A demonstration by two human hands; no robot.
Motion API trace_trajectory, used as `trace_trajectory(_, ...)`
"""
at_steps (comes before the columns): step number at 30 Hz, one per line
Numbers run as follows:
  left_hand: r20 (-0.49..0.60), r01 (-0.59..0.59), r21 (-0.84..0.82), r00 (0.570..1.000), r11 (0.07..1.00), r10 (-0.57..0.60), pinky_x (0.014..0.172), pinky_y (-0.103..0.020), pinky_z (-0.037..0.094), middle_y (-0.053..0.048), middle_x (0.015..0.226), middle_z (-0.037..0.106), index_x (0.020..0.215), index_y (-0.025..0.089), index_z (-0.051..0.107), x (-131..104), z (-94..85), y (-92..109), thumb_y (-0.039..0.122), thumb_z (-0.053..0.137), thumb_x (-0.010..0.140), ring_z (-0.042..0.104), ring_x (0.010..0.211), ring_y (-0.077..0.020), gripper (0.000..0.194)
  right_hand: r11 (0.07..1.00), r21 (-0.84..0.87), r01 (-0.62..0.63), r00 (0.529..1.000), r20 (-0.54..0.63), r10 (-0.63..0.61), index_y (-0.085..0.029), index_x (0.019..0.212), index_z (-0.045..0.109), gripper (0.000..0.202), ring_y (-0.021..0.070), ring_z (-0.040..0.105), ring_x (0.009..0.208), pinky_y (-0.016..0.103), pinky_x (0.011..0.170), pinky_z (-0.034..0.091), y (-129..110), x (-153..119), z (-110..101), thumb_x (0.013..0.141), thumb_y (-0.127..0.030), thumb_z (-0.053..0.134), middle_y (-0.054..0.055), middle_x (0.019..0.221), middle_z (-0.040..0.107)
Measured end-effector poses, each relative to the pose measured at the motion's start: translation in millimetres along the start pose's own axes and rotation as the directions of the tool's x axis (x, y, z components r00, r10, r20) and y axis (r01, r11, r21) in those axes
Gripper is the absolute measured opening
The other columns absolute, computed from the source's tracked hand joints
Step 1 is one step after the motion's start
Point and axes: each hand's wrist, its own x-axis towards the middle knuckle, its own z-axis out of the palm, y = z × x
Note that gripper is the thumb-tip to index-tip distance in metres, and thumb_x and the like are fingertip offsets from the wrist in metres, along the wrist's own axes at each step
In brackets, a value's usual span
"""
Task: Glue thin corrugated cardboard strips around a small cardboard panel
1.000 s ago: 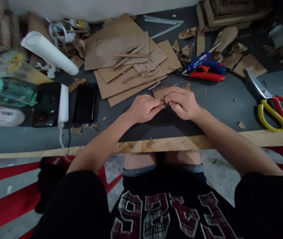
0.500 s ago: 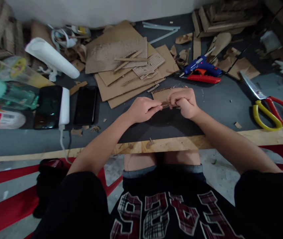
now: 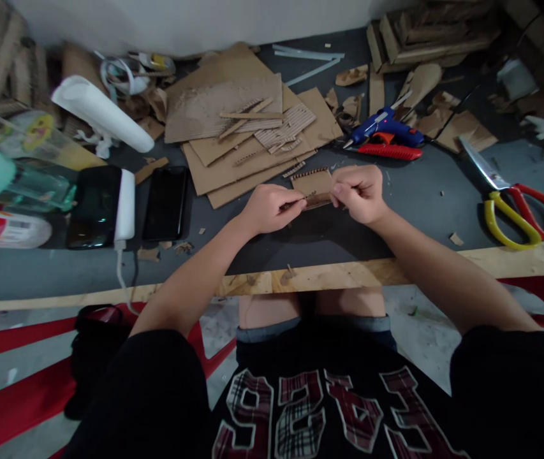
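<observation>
Between my two hands is a small cardboard piece [image 3: 312, 183], with a strip of exposed corrugation along its far edge. My left hand [image 3: 272, 207] pinches its near left corner between thumb and fingers. At its right end, the curled fingers of my right hand [image 3: 360, 194] are closed on the edge and hide that side. The near edge of the piece shows a darker strip. Just beyond it lies a stack of flat cardboard sheets [image 3: 195, 156] with narrow cut strips on top.
Right of the stack lies a blue glue gun [image 3: 367, 130] beside a red-handled tool [image 3: 391, 152]. Scissors [image 3: 515, 204] with red and yellow handles rest at the right. A black phone [image 3: 165, 203], a white paper roll [image 3: 104, 115] and bottles [image 3: 6, 227] occupy the left.
My right hand has shifted slightly right, away from the left one, uncovering more of the cardboard piece. My left hand has moved slightly left.
</observation>
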Motion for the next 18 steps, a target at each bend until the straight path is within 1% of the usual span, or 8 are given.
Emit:
trace_trajectory(2, -0.017, 0.021, -0.001, 1.0, 1.0, -0.021, 0.052, -0.023, 0.034, 0.001, 0.049, 0.055, 0.069, 0.017, 0.068, 0, -0.3, -1, 0.034, 0.045, 0.097, 0.05, 0.048, -0.0101, 0.04, 0.997, -0.075, 0.001, 0.999, -0.038, -0.004, -0.021, 0.05, 0.035, 0.053, 0.0088, 0.033, 0.047, 0.027, 0.05, 0.028, 2, 0, -2, 0.099, -0.041, 0.045, -0.003, 0.05, 0.037)
trace_trajectory(4, -0.028, 0.06, -0.007, 0.998, 0.998, -0.06, 0.052, -0.023, 0.035, 0.001, 0.051, 0.057, 0.072, 0.017, 0.069, -1, -0.4, -1, 0.036, 0.045, 0.097, 0.051, 0.048, -0.0099, 0.039, 0.987, -0.153, 0.048, 0.999, -0.016, -0.051, -0.021, 0.054, 0.038, 0.048, 0.0086, 0.034, 0.049, 0.027, 0.051, 0.027, 5, 0, -2, 0.098, -0.039, 0.047, -0.003, 0.052, 0.038)
trace_trajectory(6, -0.036, 0.099, -0.019, 0.994, 0.995, -0.1, 0.053, -0.023, 0.035, 0.001, 0.051, 0.057, 0.076, 0.016, 0.069, -1, -1.0, 0, 0.039, 0.047, 0.096, 0.052, 0.049, -0.0099, 0.037, 0.979, -0.182, 0.097, 0.992, 0.092, -0.082, -0.02, 0.06, 0.045, 0.041, 0.0077, 0.035, 0.051, 0.025, 0.052, 0.028, 7, 0, -1, 0.097, -0.037, 0.05, -0.004, 0.055, 0.04)
trace_trajectory(9, -0.029, 0.151, -0.067, 0.988, 0.986, -0.153, 0.052, -0.022, 0.035, 0.002, 0.053, 0.058, 0.085, 0.016, 0.069, -2, -3.5, 3, 0.042, 0.047, 0.096, 0.05, 0.047, -0.0085, 0.036, 0.977, -0.182, 0.113, 0.962, 0.265, -0.062, -0.018, 0.061, 0.047, 0.037, 0.0053, 0.035, 0.05, 0.022, 0.051, 0.028, 2, 2, 1, 0.094, -0.033, 0.055, -0.006, 0.054, 0.042)
trace_trajectory(11, -0.013, 0.19, -0.087, 0.981, 0.978, -0.192, 0.053, -0.022, 0.035, 0.001, 0.059, 0.062, 0.092, 0.016, 0.069, -3, -5.8, 4, 0.042, 0.043, 0.098, 0.05, 0.047, -0.0078, 0.037, 0.979, -0.183, 0.084, 0.958, 0.285, -0.029, -0.017, 0.059, 0.047, 0.039, 0.0042, 0.033, 0.049, 0.021, 0.05, 0.026, -6, 5, 1, 0.093, -0.032, 0.057, -0.006, 0.053, 0.041)
trace_trajectory(14, -0.021, 0.22, -0.049, 0.975, 0.974, -0.221, 0.056, -0.023, 0.038, 0.0, 0.064, 0.065, 0.097, 0.016, 0.069, -4, -7.4, 5, 0.04, 0.038, 0.099, 0.053, 0.05, -0.0095, 0.039, 0.982, -0.188, -0.009, 0.968, 0.244, 0.056, -0.017, 0.06, 0.051, 0.038, 0.0045, 0.032, 0.049, 0.021, 0.049, 0.025, -18, 14, -3, 0.092, -0.036, 0.058, -0.006, 0.051, 0.04)
trace_trajectory(16, -0.039, 0.228, 0.009, 0.973, 0.974, -0.228, 0.058, -0.025, 0.039, -0.001, 0.066, 0.067, 0.098, 0.017, 0.07, -4, -6.6, 3, 0.037, 0.037, 0.099, 0.055, 0.053, -0.0112, 0.038, 0.968, -0.243, -0.058, 0.962, 0.246, 0.12, -0.017, 0.06, 0.052, 0.038, 0.005, 0.031, 0.05, 0.023, 0.049, 0.025, -25, 22, -12, 0.091, -0.038, 0.058, -0.006, 0.051, 0.039)
trace_trajectory(18, -0.042, 0.242, 0.07, 0.97, 0.968, -0.24, 0.058, -0.026, 0.039, -0.002, 0.068, 0.069, 0.097, 0.017, 0.07, -4, -4.5, -1, 0.035, 0.037, 0.098, 0.056, 0.054, -0.012, 0.038, 0.938, -0.334, -0.094, 0.951, 0.25, 0.184, -0.017, 0.058, 0.05, 0.039, 0.0053, 0.031, 0.051, 0.024, 0.051, 0.026, -30, 33, -26, 0.091, -0.037, 0.058, -0.005, 0.051, 0.038)
